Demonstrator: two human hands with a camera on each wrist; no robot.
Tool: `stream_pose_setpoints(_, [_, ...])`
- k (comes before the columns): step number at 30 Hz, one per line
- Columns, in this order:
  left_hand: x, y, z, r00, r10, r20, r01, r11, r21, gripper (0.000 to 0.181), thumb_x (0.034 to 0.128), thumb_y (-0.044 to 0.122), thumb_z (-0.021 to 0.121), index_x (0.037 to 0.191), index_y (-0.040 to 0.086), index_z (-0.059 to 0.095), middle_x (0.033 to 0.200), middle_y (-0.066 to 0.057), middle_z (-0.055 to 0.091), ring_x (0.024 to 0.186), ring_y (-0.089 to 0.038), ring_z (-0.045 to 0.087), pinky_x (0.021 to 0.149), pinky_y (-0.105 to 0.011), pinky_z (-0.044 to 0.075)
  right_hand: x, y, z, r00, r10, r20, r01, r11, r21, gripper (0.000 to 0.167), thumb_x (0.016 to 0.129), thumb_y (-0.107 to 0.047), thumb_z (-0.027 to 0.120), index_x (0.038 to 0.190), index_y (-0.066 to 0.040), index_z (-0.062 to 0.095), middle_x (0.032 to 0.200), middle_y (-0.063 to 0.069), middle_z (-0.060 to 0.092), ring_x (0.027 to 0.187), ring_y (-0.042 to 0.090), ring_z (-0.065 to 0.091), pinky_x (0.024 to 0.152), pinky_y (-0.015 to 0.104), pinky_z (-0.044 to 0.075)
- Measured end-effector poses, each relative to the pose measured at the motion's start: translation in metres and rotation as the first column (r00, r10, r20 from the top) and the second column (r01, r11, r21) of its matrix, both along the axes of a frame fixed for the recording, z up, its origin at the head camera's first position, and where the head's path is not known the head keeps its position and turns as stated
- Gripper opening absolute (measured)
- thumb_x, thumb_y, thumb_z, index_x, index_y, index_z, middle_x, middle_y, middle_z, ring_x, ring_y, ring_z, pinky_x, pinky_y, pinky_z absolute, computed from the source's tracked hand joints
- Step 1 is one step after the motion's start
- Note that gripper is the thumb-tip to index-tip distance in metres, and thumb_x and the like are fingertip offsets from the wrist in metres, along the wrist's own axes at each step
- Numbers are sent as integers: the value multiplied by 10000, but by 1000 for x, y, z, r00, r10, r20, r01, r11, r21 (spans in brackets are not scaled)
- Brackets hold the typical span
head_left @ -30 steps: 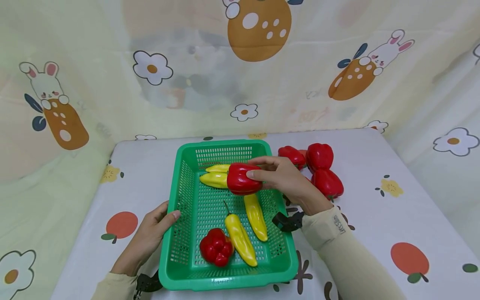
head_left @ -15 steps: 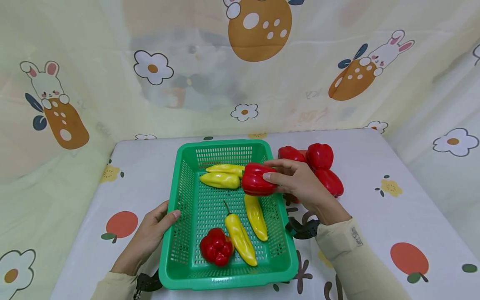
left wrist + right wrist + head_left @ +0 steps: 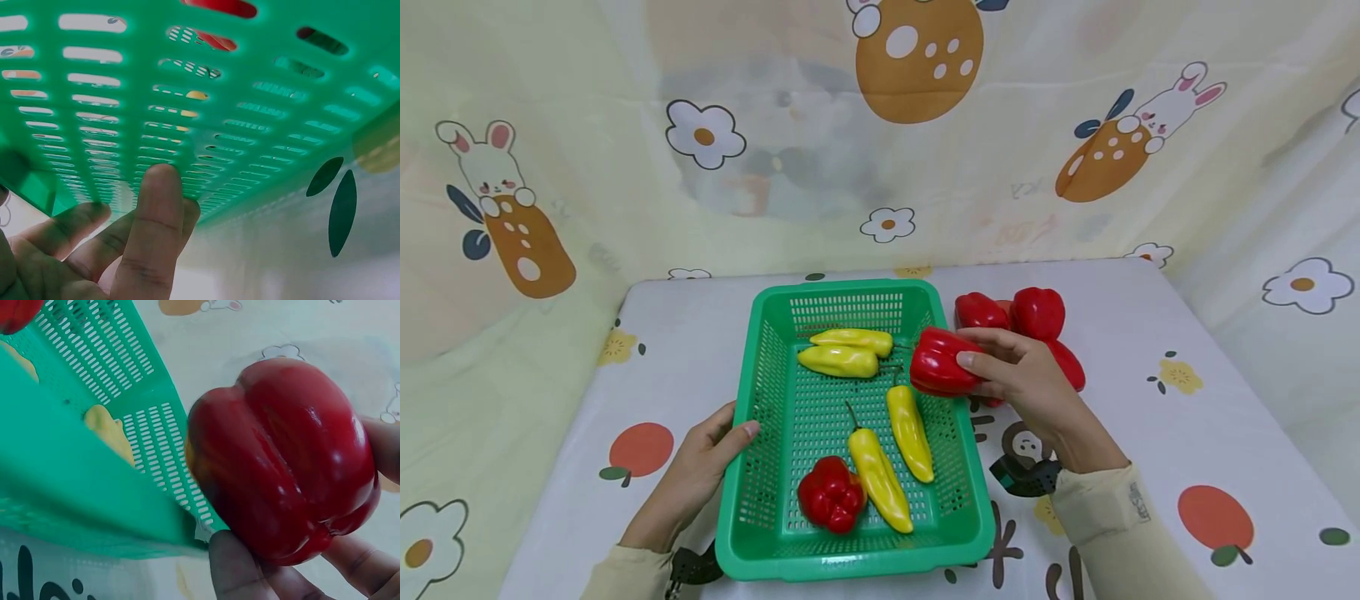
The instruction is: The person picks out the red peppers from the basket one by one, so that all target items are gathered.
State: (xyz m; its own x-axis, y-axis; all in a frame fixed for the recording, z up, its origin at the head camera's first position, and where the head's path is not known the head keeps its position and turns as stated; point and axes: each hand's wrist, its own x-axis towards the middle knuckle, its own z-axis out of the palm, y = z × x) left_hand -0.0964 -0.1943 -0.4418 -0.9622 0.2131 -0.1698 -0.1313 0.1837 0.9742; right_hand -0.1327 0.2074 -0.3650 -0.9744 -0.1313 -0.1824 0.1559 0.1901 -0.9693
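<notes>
My right hand [image 3: 1037, 383] holds a red bell pepper [image 3: 943, 362] over the right rim of a green plastic basket [image 3: 865, 568]; in the right wrist view this bell pepper [image 3: 281, 462] sits between thumb and fingers. My left hand [image 3: 696, 458] grips the basket's left side, thumb over the rim. The left wrist view shows its fingers [image 3: 153, 231] against the slotted outside wall. Inside the basket lie several yellow long peppers [image 3: 838, 361] and one red bell pepper [image 3: 831, 494] near the front.
Several red bell peppers [image 3: 1038, 313] lie grouped on the table to the right of the basket, partly hidden behind my right hand. A printed cloth [image 3: 1120, 542] covers the table, and a patterned curtain [image 3: 805, 242] hangs behind it.
My right hand has carried the red bell pepper rightward, from above the inside of the basket to its right rim. The left hand and basket stay in place.
</notes>
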Motion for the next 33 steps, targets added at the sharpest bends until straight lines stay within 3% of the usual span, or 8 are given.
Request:
stream_pose_setpoints(10, [0,-1,0,1000,4,8,-4,1000,-6,545,1086,265,570,1572,59,434,1452,-296,541,1034,-330,737,793,-425,657,18,16,-8,996,-85,-11,83,991,-102,588,1016,-178,689,1526,2,460,1530,196,408,1363,391,415,912,290,610])
stream_pose_setpoints(20, [0,-1,1,1000,5,5,-5,1000,-5,548,1086,267,570,1577,68,429,1473,-286,529,1052,-334,731,792,-429,656,36,34,-24,982,-191,-4,189,974,-123,575,1028,-198,676,1544,-56,465,1552,119,348,1351,334,406,899,278,613])
stream_pose_setpoints(33, [1,-1,0,1000,3,0,-3,1000,-1,539,1088,252,564,1570,54,430,1446,-303,544,1016,-339,749,772,-442,656,59,50,-52,949,-302,92,311,944,-108,557,1029,-286,679,1525,-121,487,1467,60,456,1243,243,486,870,263,613])
